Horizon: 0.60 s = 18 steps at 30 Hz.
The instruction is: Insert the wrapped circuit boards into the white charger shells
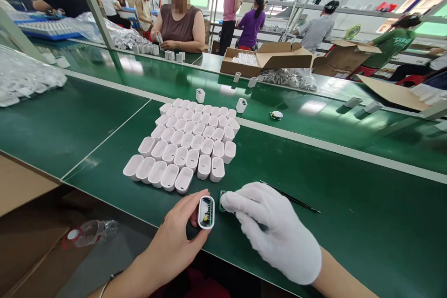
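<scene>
My bare left hand (181, 223) grips a white plastic housing (200, 214) by its sides, its open end facing me. Inside that housing sit a green circuit board and small parts, one of them yellow. My right hand (275, 228), in a white glove, has its thumb and fingers closed at a small green circuit board (221, 201) just right of the housing; the fingers cover most of it. Beyond my hands stand several rows of white housings (183, 180), open ends up. Right of them lies a thin dark pair of tweezers (293, 197).
Two filled housings (241, 105) and a loose board with a white part (276, 115) lie near the belt's pale line. A plastic bag of white parts (28, 77) is at the left. Across the bench, a person (179, 28) handles parts beside an open carton (240, 69).
</scene>
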Each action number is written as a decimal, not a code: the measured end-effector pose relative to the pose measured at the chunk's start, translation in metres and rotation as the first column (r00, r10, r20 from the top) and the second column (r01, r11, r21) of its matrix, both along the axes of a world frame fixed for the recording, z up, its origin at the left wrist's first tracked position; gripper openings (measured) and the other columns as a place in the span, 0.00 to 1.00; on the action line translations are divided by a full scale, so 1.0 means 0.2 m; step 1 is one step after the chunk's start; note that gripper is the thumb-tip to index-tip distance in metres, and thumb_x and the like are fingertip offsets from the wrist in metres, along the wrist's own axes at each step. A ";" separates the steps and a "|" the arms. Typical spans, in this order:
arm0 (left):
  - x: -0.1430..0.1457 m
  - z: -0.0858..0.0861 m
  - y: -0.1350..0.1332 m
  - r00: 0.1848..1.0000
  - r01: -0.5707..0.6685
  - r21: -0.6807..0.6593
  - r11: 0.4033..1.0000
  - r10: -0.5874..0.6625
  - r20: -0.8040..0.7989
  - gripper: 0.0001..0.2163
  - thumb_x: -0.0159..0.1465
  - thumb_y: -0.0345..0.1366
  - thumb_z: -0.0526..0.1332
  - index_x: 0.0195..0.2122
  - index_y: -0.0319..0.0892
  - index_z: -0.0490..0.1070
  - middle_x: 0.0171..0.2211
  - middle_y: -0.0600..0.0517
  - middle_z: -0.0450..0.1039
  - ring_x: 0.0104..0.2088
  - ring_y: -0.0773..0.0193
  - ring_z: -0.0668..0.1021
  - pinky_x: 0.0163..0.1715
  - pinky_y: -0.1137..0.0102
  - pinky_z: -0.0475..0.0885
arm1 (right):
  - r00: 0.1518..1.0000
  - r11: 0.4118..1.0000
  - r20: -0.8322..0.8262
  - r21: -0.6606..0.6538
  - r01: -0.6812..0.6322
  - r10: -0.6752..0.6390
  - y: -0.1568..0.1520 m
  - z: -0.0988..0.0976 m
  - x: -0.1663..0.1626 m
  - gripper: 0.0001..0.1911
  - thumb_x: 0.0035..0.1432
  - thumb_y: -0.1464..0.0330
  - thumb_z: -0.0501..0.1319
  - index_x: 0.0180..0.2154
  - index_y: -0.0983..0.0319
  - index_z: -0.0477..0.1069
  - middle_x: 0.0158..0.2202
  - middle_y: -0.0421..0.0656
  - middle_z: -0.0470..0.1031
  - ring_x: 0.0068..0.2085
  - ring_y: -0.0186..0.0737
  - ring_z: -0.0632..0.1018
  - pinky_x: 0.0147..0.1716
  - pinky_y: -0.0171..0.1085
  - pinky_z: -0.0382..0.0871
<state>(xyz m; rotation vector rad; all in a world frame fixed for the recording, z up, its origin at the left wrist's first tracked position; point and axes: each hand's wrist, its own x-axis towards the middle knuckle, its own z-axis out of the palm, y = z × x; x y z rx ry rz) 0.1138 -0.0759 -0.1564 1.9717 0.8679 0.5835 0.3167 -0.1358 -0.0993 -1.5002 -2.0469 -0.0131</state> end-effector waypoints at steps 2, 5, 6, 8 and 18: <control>0.00 0.00 0.00 1.000 0.009 0.002 1.000 -0.009 -0.006 0.23 0.60 0.30 0.57 0.57 0.49 0.61 0.53 0.51 0.69 0.38 0.64 0.76 0.41 0.69 0.75 | 0.971 0.982 0.154 -0.020 0.187 -0.181 0.02 -0.02 0.01 0.13 0.57 0.74 0.52 0.39 0.57 0.72 0.34 0.43 0.77 0.34 0.41 0.76 0.31 0.40 0.69; 0.00 0.00 -0.01 0.999 -0.008 0.013 1.000 0.009 -0.033 0.26 0.59 0.30 0.56 0.59 0.48 0.59 0.54 0.49 0.68 0.32 0.65 0.75 0.35 0.69 0.75 | 0.768 0.796 0.380 -0.120 0.593 -0.515 0.04 -0.03 0.14 0.10 0.54 0.67 0.57 0.38 0.59 0.75 0.42 0.50 0.77 0.40 0.54 0.76 0.27 0.43 0.67; 0.01 0.00 -0.01 0.999 -0.027 0.022 0.999 0.028 -0.042 0.27 0.58 0.30 0.57 0.60 0.47 0.58 0.54 0.48 0.68 0.32 0.65 0.75 0.33 0.69 0.75 | 0.712 0.703 0.435 -0.217 0.677 -0.552 0.05 -0.03 0.21 0.11 0.53 0.66 0.59 0.38 0.59 0.75 0.42 0.51 0.77 0.38 0.55 0.77 0.25 0.43 0.66; 0.02 -0.01 -0.02 0.995 -0.077 0.050 0.996 0.080 -0.055 0.27 0.58 0.33 0.59 0.60 0.46 0.58 0.55 0.48 0.68 0.37 0.61 0.76 0.33 0.68 0.76 | 0.691 0.539 0.473 -0.433 0.723 -0.547 0.06 -0.04 0.32 0.09 0.53 0.65 0.58 0.34 0.57 0.76 0.37 0.47 0.78 0.32 0.51 0.78 0.22 0.40 0.65; 0.04 0.02 0.00 0.998 0.023 -0.062 0.998 -0.026 -0.048 0.22 0.56 0.27 0.56 0.53 0.45 0.68 0.43 0.51 0.75 0.41 0.61 0.76 0.43 0.69 0.72 | 0.993 0.993 0.099 -0.088 0.078 -0.069 0.05 -0.03 0.08 0.14 0.60 0.76 0.49 0.33 0.56 0.70 0.28 0.37 0.77 0.29 0.33 0.74 0.40 0.39 0.62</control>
